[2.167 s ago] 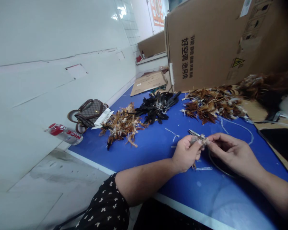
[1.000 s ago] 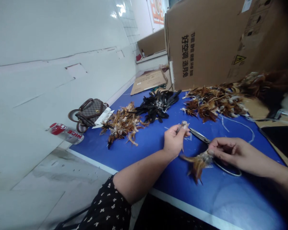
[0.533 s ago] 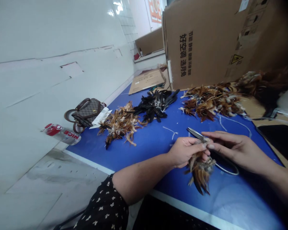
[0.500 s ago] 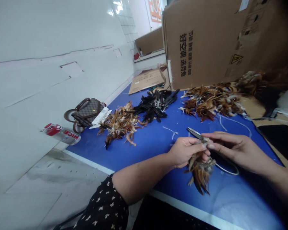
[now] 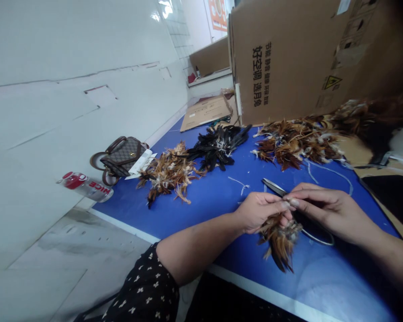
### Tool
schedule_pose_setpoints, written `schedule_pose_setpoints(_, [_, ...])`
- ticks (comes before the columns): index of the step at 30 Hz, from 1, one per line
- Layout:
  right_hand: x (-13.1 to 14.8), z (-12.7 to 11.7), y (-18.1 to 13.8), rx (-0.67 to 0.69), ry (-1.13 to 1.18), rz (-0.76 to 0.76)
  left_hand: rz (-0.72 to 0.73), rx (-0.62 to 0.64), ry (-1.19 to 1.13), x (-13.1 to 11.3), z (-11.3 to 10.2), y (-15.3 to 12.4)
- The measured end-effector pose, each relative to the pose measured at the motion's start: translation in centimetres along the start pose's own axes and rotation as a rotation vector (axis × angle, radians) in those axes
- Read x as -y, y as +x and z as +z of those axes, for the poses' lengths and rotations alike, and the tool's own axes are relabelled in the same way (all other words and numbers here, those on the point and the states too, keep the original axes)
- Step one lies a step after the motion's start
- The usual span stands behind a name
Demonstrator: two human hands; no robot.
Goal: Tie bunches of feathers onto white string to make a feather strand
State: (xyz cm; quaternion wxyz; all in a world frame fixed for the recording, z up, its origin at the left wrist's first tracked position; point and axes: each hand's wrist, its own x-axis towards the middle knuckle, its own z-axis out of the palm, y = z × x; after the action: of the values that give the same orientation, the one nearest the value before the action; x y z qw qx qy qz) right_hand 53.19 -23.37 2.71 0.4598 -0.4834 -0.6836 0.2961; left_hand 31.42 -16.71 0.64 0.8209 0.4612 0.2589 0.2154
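Since the feather bundle (image 5: 281, 239) is a small tuft of brown feathers, it should weigh next to nothing and be soft and springy. It is also easy to crush, and loose feathers could slip out. The best hold looks like the bound quill end, not the tips. The left hand (image 5: 260, 213) has its fingers closed round that end, with the tips hanging just over the blue surface (image 5: 204, 201). The right hand (image 5: 327, 211) pinches thumb and forefinger together on the same end from the other side. A pair of scissors (image 5: 272, 185) lies just behind the hands, and a wire ring (image 5: 317, 241) under the right one. Farther back are three heaps — tan pile (image 5: 169, 174), black pile (image 5: 218, 147), dark brown pile (image 5: 295, 143) — near a cardboard box (image 5: 305, 58). A handbag (image 5: 121, 156) and a bottle (image 5: 87, 187) sit just off the surface's left edge.
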Motion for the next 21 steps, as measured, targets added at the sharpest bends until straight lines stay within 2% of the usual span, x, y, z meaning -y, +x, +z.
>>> schedule_pose_setpoints(3, [-0.4, 0.8, -0.2, -0.144, -0.077, -0.053, 0.078, -0.047, -0.040, 0.2, 0.0, 0.3])
schedule_pose_setpoints(5, [-0.7, 1.3, -0.4, -0.179, -0.112, -0.101, 0.098, -0.064, -0.058, 0.3, -0.1, 0.4])
schedule_pose_setpoints(12, [-1.6, 1.8, -0.3, -0.140, -0.141, -0.198, 0.073, -0.055, -0.065, 0.2, -0.1, 0.4])
schedule_pose_setpoints(18, [-1.4, 1.7, -0.2, -0.099, -0.148, -0.173, 0.079, -0.068, -0.039, 0.2, -0.1, 0.5])
schedule_pose_setpoints(21, [-1.4, 1.7, -0.4, -0.142, -0.152, -0.162, 0.096, -0.100, -0.027, 0.4, -0.1, 0.5])
